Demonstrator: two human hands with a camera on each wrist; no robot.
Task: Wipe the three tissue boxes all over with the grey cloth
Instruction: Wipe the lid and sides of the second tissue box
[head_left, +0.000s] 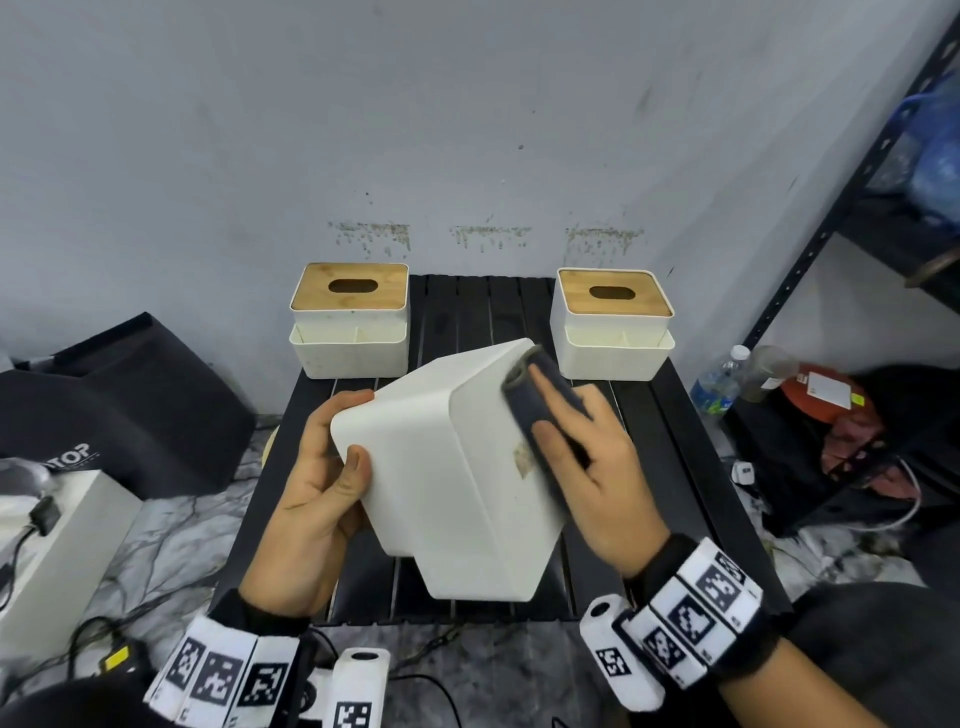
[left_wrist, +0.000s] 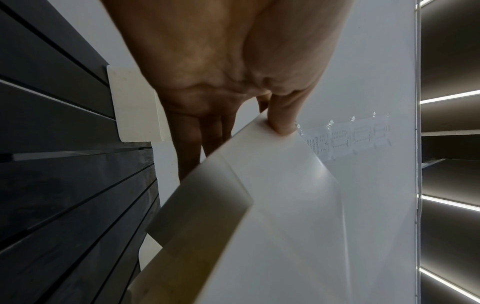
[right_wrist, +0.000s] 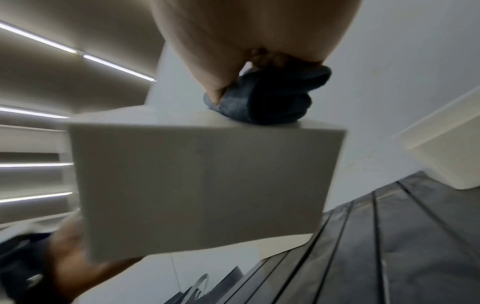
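A white tissue box (head_left: 447, 467) is held tilted above the black slatted table (head_left: 691, 441), bottom side up. My left hand (head_left: 343, 436) grips its left end, thumb on the near face and fingers behind. My right hand (head_left: 543, 410) holds the folded grey cloth (head_left: 535, 405) and presses it against the box's right side. The left wrist view shows my thumb (left_wrist: 283, 123) on the box (left_wrist: 285, 205). The cloth (right_wrist: 272, 98) sits bunched on the box's edge (right_wrist: 202, 185) in the right wrist view. Two more tissue boxes with bamboo lids stand at the back left (head_left: 348, 332) and back right (head_left: 613, 332).
A black bag (head_left: 130, 405) and a white case (head_left: 52, 545) lie on the floor at left. A dark metal shelf (head_left: 857, 208) stands at right, with bottles (head_left: 722, 384) and clutter at its foot. Cables run over the marble floor.
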